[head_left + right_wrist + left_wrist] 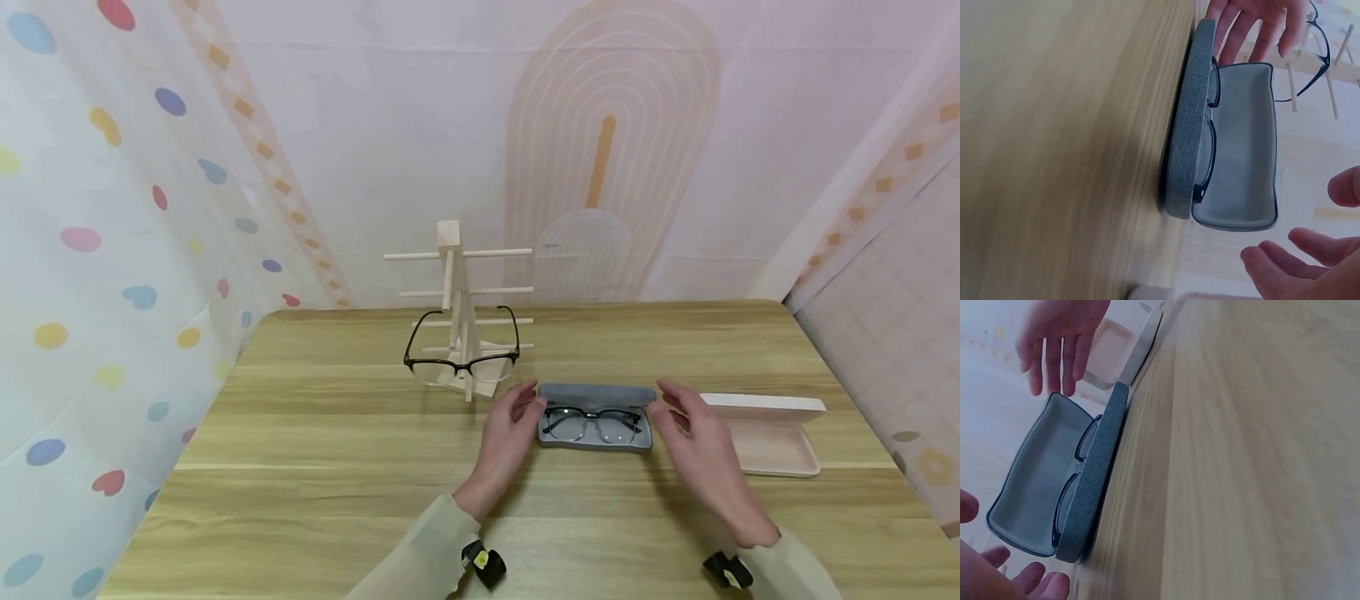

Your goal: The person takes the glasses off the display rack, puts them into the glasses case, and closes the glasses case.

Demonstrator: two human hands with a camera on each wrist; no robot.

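Observation:
A blue-grey glasses case (596, 443) lies on the table with its lid raised. Inside it rests a pair of dark-rimmed glasses (592, 414), folded. At the case's left end my left hand (508, 433) has its fingers loosely bent, fingertips right by the edge. My right hand (701, 446) mirrors it at the other end, thumb and fingers apart. Both wrist views show the case (1094, 481) between the two hands, with no fingers wrapped round it. The raised lid (1244, 144) has a smooth grey lining.
Behind my left hand a wooden display stand (448, 237) with several pegs carries black half-rim glasses (461, 364). To the right sits an open pale pink case (776, 450), close to my right hand. A patterned cloth (375, 125) hangs behind the wooden table (315, 500).

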